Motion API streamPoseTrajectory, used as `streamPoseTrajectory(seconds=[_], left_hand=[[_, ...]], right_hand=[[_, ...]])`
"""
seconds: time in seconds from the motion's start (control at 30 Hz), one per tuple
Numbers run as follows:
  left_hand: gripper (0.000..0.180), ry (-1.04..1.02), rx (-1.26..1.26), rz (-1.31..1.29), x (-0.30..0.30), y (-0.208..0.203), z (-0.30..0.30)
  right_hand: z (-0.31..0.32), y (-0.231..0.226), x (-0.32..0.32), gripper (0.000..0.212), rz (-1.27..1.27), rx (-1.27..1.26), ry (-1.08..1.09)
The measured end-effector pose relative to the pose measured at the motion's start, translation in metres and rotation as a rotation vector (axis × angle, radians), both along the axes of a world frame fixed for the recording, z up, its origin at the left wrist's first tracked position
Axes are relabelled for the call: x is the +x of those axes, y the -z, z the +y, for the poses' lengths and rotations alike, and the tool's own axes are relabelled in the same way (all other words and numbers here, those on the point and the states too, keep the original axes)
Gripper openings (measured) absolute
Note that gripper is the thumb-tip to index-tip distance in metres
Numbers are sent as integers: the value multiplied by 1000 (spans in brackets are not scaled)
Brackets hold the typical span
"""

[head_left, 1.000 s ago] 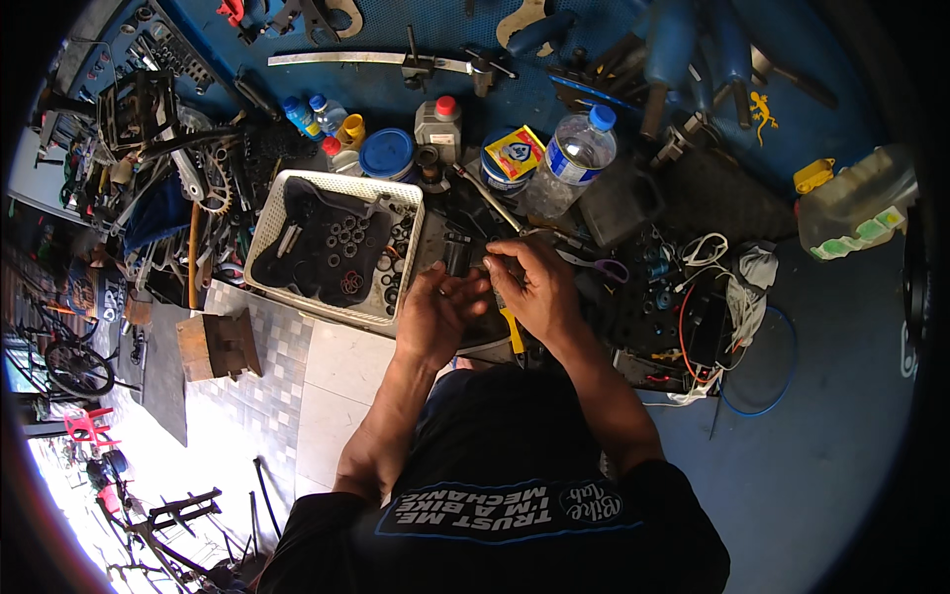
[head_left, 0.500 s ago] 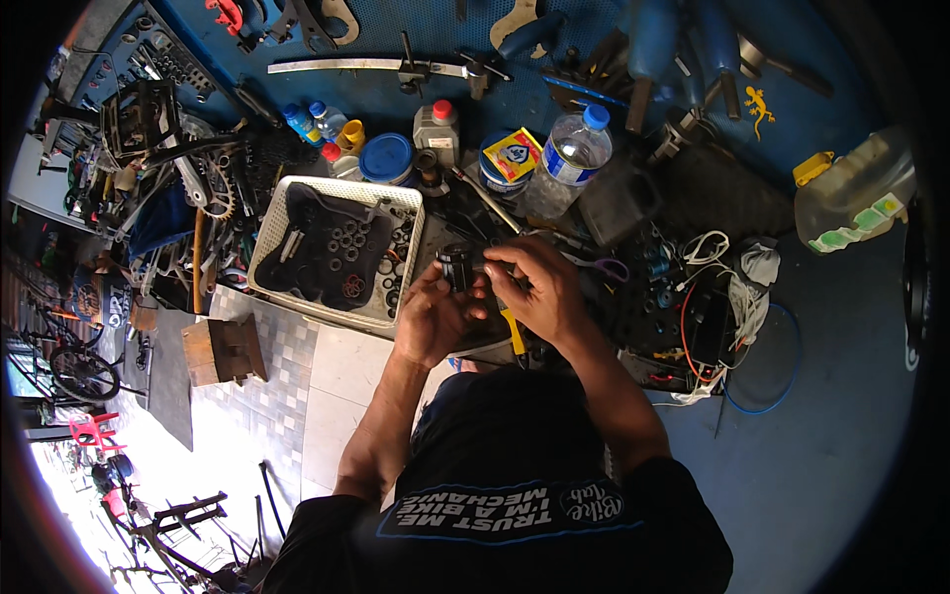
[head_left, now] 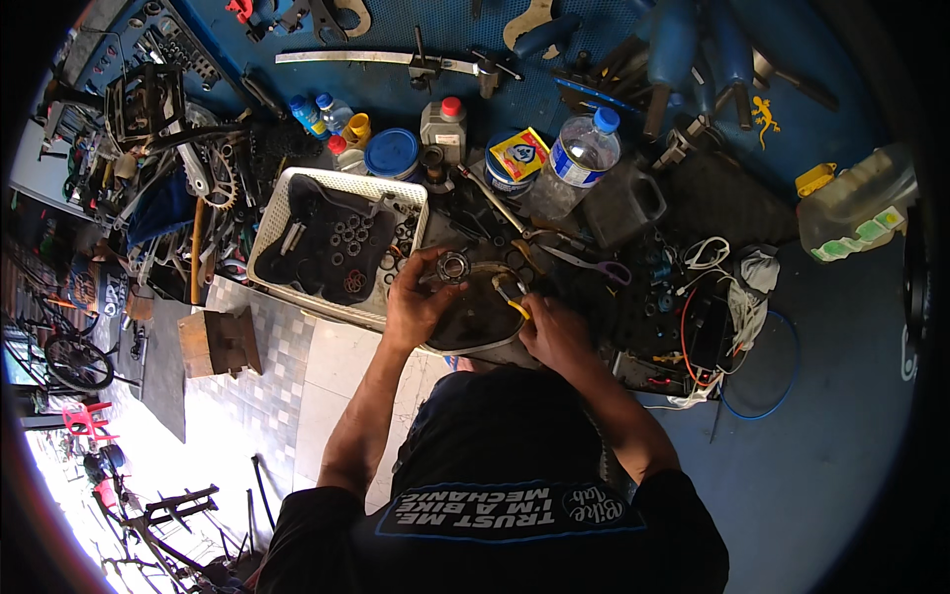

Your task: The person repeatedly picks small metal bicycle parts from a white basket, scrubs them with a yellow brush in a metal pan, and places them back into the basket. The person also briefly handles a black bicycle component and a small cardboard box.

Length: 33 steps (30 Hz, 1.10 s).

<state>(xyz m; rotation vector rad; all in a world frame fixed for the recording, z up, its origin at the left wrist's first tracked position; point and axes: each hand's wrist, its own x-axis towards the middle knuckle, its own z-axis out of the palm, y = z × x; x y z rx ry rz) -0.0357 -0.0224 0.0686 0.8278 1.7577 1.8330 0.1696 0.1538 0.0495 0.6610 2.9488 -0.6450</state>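
Between the fingertips of my left hand (head_left: 414, 302) is a round, dark metal bike hub part (head_left: 453, 266), its shiny ringed end with a central hole facing up. Over the front of the bench, to the right of it, my right hand (head_left: 556, 332) has its fingers closed on a yellow-handled tool (head_left: 516, 300). The tool's kind is not clear, and part of its handle is hidden by the fingers. Left of my left hand stands a white plastic basket (head_left: 267, 233). A black tray (head_left: 322, 213) inside it carries several bearing rings (head_left: 351, 236) and small orange rings.
Behind my hands stand a blue-lidded tub (head_left: 392, 151), a grey bottle with a red cap (head_left: 443, 129) and a large clear bottle (head_left: 579, 163). Purple-handled scissors (head_left: 612, 270) lie to the right, near tangled cables (head_left: 708, 259). Bike parts (head_left: 198, 168) crowd the left.
My right hand has left the hub part, moved down and right, and taken hold of the yellow-handled tool. My left hand has shifted slightly left and tipped the part's end upward.
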Motion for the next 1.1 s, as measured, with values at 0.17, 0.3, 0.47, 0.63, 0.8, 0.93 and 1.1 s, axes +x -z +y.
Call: streamPoseTrajectory(seconds=[0.17,0.3,0.47,0.63,0.8,0.93,1.1], left_hand=[[54,-54,-186,199,2,1,-1],[55,-47,-253,236,6,13,-2],[56,-43,-278,325,13,22,-4],[55,-3,-331,355,13,33,-5],[49,-37,-419,389,16,41,-3],[42,-80,-414,421,16,38,-2],[44,-108,-460,428,17,36,-2]], right_hand=[[3,-24,-5,33,258,60,48],[1,-35,-18,31,353,-19,54],[-3,-29,-37,25,298,-161,61],[15,-5,-48,22,343,-434,174],[-12,-62,-61,25,527,-689,7],[9,-34,-68,32,419,-494,156],[1,-16,-68,36,424,-751,201]])
